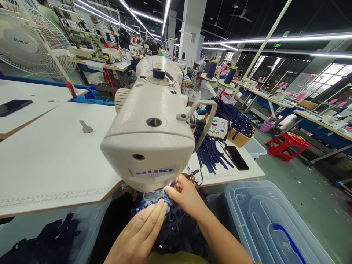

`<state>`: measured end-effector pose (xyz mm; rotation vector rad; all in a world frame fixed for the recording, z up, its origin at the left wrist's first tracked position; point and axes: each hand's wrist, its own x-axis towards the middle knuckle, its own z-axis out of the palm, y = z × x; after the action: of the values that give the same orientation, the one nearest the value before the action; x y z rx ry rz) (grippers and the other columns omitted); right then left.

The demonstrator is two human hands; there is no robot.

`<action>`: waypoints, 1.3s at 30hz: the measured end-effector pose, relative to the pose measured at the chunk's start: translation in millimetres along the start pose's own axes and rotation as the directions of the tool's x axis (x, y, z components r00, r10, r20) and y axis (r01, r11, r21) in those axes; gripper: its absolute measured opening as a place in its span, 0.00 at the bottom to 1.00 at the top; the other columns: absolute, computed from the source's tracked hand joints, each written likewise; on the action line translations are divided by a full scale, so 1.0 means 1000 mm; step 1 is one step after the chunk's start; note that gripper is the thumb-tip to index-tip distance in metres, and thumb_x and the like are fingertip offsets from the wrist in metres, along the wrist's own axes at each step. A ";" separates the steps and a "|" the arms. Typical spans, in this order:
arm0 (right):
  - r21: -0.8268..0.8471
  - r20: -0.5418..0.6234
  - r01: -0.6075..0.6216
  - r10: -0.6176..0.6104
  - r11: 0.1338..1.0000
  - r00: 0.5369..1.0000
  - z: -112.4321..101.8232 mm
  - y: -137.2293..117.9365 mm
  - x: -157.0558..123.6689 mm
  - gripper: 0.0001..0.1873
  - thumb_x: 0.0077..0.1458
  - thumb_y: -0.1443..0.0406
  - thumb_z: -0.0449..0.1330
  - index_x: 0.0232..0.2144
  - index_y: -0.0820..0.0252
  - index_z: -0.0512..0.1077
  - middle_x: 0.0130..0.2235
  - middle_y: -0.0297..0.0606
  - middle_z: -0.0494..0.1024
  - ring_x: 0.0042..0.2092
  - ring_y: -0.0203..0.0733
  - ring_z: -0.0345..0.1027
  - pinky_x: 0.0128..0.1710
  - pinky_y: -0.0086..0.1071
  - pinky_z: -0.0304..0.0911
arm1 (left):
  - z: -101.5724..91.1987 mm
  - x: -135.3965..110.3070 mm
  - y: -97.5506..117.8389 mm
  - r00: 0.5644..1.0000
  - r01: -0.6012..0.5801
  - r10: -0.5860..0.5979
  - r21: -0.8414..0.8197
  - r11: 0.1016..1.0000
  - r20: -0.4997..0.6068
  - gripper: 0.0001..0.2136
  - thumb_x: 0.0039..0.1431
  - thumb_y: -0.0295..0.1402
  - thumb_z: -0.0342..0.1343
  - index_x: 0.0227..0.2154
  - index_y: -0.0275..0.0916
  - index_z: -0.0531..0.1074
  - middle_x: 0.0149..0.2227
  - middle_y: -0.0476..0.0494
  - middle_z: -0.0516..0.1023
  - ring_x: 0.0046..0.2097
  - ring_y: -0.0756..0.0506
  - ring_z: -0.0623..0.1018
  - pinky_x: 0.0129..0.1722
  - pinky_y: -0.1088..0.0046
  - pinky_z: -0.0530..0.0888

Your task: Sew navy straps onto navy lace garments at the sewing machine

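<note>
A white JUKI sewing machine (154, 106) fills the middle, its head hiding the needle area. Just in front of it, navy fabric with a lighter blue pattern (178, 231) hangs from the machine bed over the lap. My left hand (140, 231) lies on this fabric with straight fingers held side by side, tips near the machine bed. At the right of the machine head, my right hand (189, 196) has thumb and fingers closed on a narrow navy strip at the fabric's edge. Part of the strip is hidden by the fingers and the machine.
Orange-handled scissors (191, 176), navy strips (210, 154) and a black phone (238, 157) lie on the right of the table. A lidded plastic bin (275, 216) stands at lower right; another bin holds dark fabric (46, 238) at lower left. A fan (24, 40) stands upper left.
</note>
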<state>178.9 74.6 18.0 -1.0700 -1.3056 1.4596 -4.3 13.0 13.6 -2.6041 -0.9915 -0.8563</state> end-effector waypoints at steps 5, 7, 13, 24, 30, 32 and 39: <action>-0.055 0.071 -0.010 0.013 0.998 0.997 -0.006 -0.007 -0.003 0.06 0.55 0.63 0.58 0.33 0.59 0.65 0.25 0.26 0.63 0.26 0.31 0.54 0.26 0.25 0.51 | 0.005 0.003 0.005 0.993 0.102 -0.103 -0.031 0.994 -0.058 0.20 0.63 0.22 0.38 0.52 0.40 0.69 0.53 0.50 0.74 0.55 0.50 0.69 0.60 0.74 0.57; -0.105 0.077 -0.006 0.014 0.994 0.997 -0.008 -0.009 -0.003 0.07 0.59 0.60 0.54 0.33 0.58 0.64 0.25 0.28 0.66 0.26 0.33 0.58 0.27 0.26 0.54 | 0.006 0.006 0.008 0.984 0.168 -0.171 -0.056 0.984 -0.055 0.18 0.64 0.25 0.39 0.50 0.41 0.70 0.51 0.51 0.75 0.54 0.48 0.69 0.60 0.71 0.56; -0.438 -0.075 0.058 -0.101 0.897 0.992 -0.001 -0.016 0.006 0.08 0.60 0.64 0.50 0.29 0.58 0.63 0.26 0.31 0.66 0.30 0.37 0.62 0.33 0.30 0.58 | 0.008 0.012 0.019 0.969 0.247 -0.246 0.027 0.969 -0.034 0.18 0.63 0.24 0.41 0.49 0.40 0.71 0.50 0.49 0.76 0.51 0.43 0.71 0.57 0.62 0.59; -0.619 0.025 0.237 -0.283 0.749 0.959 0.003 -0.005 0.028 0.10 0.55 0.70 0.51 0.31 0.58 0.73 0.26 0.35 0.73 0.34 0.42 0.67 0.39 0.33 0.64 | 0.021 0.022 0.026 0.974 0.217 -0.185 0.328 0.919 -0.128 0.14 0.61 0.27 0.52 0.49 0.31 0.71 0.47 0.39 0.77 0.45 0.39 0.73 0.46 0.58 0.65; -0.609 0.071 0.295 -0.320 0.736 0.945 0.002 0.001 0.042 0.11 0.54 0.71 0.51 0.30 0.59 0.74 0.27 0.34 0.75 0.32 0.39 0.67 0.35 0.30 0.66 | 0.024 0.027 0.030 0.957 0.268 -0.221 0.286 0.920 -0.187 0.14 0.62 0.27 0.49 0.48 0.29 0.71 0.46 0.39 0.78 0.45 0.40 0.74 0.47 0.59 0.64; -0.597 0.080 0.301 -0.319 0.744 0.944 0.003 0.000 0.043 0.11 0.55 0.70 0.51 0.31 0.60 0.74 0.28 0.35 0.76 0.33 0.39 0.68 0.34 0.29 0.66 | 0.025 0.027 0.030 0.957 0.267 -0.218 0.281 0.922 -0.194 0.13 0.62 0.26 0.49 0.48 0.30 0.71 0.46 0.39 0.78 0.45 0.40 0.74 0.47 0.60 0.64; -0.558 0.068 0.306 -0.325 0.771 0.943 0.006 -0.002 0.042 0.12 0.55 0.69 0.51 0.34 0.60 0.75 0.31 0.36 0.78 0.35 0.40 0.70 0.36 0.30 0.67 | 0.022 0.023 0.023 0.975 0.194 -0.146 0.322 0.927 -0.167 0.13 0.63 0.27 0.49 0.48 0.31 0.71 0.48 0.40 0.77 0.46 0.41 0.75 0.48 0.62 0.64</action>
<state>163.4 113.9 18.4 -1.1562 -1.8579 0.8062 34.0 17.0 9.3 -2.1663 -1.2176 -0.8134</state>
